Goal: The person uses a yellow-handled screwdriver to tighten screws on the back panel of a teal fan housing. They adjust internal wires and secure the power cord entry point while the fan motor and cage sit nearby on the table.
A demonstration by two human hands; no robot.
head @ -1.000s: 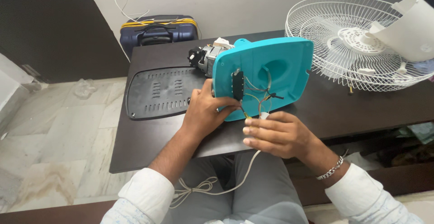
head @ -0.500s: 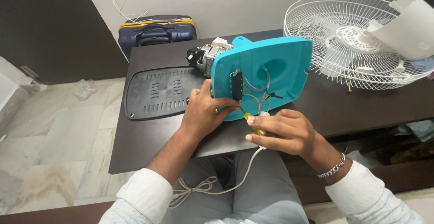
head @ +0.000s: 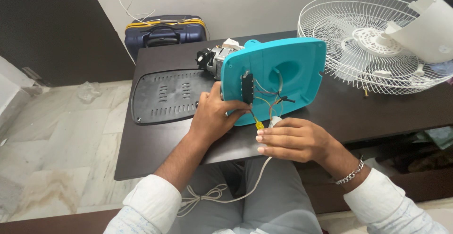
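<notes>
A turquoise plastic fan base housing stands tilted on its edge on the dark table, its inside facing me. A black switch block and several thin wires sit inside it. A grey motor juts out behind its left side. My left hand grips the housing's lower left edge. My right hand pinches the white power cord at its end, next to a yellow wire connector below the housing. The cord trails down over my lap.
A black vented base plate lies flat at the table's left. A white wire fan guard with a white fan blade in it fills the right side. A dark blue suitcase stands behind the table. Marble floor lies left.
My right hand has shifted slightly, with its fingers now pinching the cord end by the yellow connector. My left hand stays on the housing edge.
</notes>
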